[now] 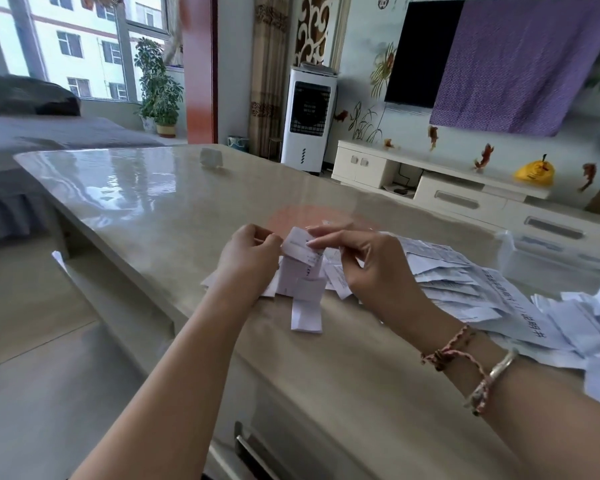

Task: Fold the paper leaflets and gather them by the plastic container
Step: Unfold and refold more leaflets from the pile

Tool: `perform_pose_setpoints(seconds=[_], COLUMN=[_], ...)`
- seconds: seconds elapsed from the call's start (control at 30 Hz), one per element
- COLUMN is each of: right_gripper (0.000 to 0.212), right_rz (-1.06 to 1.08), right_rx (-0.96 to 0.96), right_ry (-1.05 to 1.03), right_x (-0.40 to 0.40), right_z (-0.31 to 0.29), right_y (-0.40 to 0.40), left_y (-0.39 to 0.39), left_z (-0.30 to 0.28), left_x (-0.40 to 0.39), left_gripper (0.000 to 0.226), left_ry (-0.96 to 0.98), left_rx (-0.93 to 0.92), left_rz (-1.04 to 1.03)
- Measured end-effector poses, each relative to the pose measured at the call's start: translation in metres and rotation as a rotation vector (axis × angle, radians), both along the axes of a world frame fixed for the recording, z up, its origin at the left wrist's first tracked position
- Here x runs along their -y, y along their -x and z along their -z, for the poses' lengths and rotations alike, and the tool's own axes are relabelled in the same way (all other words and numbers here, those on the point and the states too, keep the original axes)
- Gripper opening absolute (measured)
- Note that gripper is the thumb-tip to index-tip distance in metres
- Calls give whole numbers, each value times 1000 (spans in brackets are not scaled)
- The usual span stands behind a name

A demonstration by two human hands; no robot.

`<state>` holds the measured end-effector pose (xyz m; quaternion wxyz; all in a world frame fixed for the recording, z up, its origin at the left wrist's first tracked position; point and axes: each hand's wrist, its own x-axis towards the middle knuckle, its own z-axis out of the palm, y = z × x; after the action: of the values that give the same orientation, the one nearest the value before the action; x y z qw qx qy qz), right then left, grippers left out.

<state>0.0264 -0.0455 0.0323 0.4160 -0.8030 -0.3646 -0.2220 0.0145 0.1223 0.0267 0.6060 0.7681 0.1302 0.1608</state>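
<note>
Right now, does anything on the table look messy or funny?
Yes. The unfolded leaflets lie fanned in a loose, crooked heap, and more crumpled ones hang near the table edge. The left hand and right hand pinch one leaflet mid-fold.

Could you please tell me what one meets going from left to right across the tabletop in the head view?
Left hand → leaflet being folded → right hand → spread of unfolded leaflets → plastic container.
</note>
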Motion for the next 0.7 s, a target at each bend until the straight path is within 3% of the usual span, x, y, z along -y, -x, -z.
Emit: perform_pose_setpoints(seconds=[0.23,0.37,0.5,0.6,0.7], right_gripper=[56,45,15,51,57], right_rz=[-84,69,392,458,519], right_rx=[-254,-262,-232,-293,-179], right_ry=[-162,-249,135,491,662], right_x=[11,24,40,43,39], right_z=[-4,-5,0,2,5], right_y=[2,-7,-26,-33,-36], left_y=[3,2,-1,-3,-4], left_z=[2,3,4,4,5], left_x=[2,5,9,14,18], left_gripper=[11,11,12,8,7], left_ry=[-47,-76,-154,-197,-228], left_rx=[-12,11,96,143,167], left_rz=[-1,1,-29,-42,-49])
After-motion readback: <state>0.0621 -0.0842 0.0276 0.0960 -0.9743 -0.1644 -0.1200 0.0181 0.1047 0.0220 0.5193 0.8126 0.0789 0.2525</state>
